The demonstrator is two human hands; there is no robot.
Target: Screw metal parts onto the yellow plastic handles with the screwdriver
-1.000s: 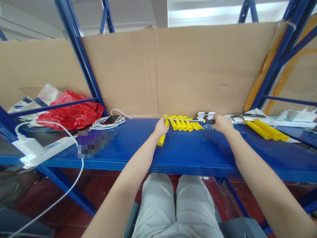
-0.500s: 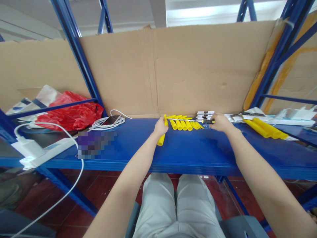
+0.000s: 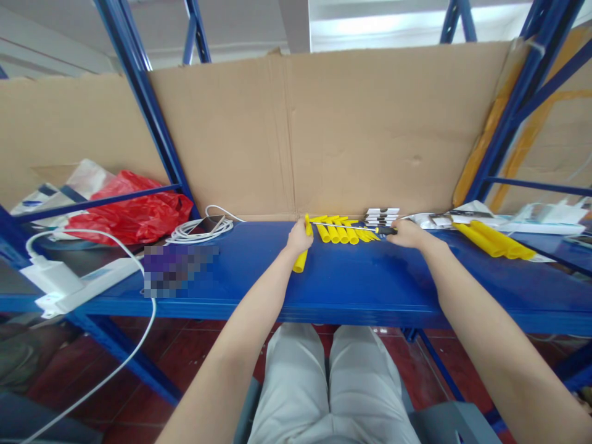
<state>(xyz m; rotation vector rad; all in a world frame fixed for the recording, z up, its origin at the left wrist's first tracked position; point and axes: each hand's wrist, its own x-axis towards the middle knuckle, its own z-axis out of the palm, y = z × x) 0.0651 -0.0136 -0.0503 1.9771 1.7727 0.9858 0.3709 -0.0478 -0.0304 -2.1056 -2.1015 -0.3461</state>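
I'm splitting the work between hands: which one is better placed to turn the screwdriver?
The right hand, I'd say: it already grips the screwdriver handle, while the left hand is occupied holding a tube.

No lettering can be read anywhere here! Beside the red bag [image 3: 132,216], on its left, white packaging [image 3: 92,179] flashes blue patches, nothing legible; well right of that bag, a white stack [image 3: 383,211] shows dark bands, too small to decipher!

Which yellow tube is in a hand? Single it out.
The yellow tube gripped by the left hand; the other yellow tubes lie unheld.
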